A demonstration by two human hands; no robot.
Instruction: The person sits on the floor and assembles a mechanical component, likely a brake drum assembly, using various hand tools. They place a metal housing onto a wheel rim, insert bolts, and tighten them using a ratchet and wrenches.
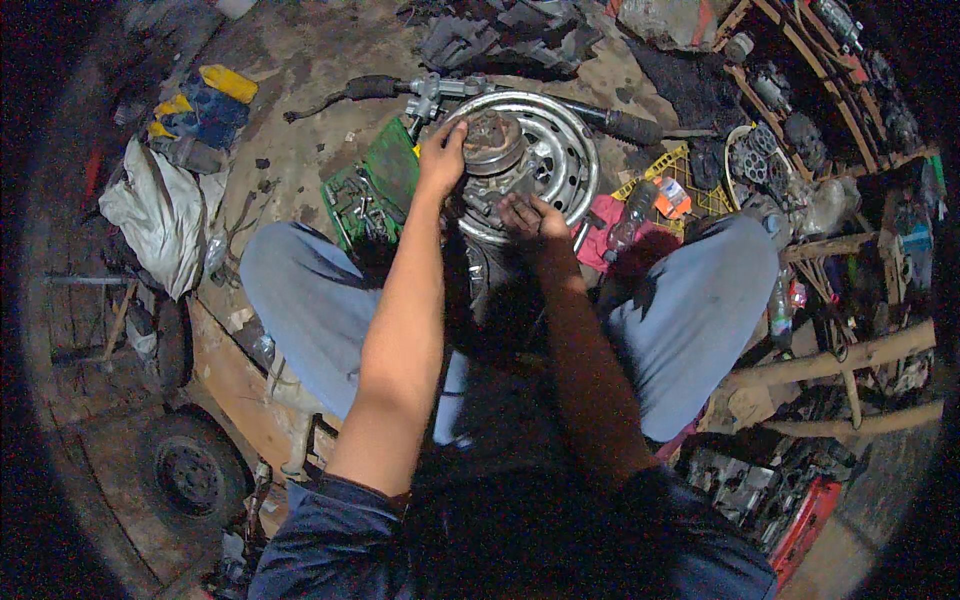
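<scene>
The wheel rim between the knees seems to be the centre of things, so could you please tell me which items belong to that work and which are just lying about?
In hand:
- wheel rim
- rusty hub at its middle, under the left hand
- right hand, on the rim's near side

Lying about:
- green tool tray
- plastic bottle
- white cloth
- small tyre

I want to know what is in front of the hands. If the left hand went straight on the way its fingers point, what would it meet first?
Probably the round hub inside the steel wheel rim: the left hand already rests at its edge. Depth is unclear.
</scene>
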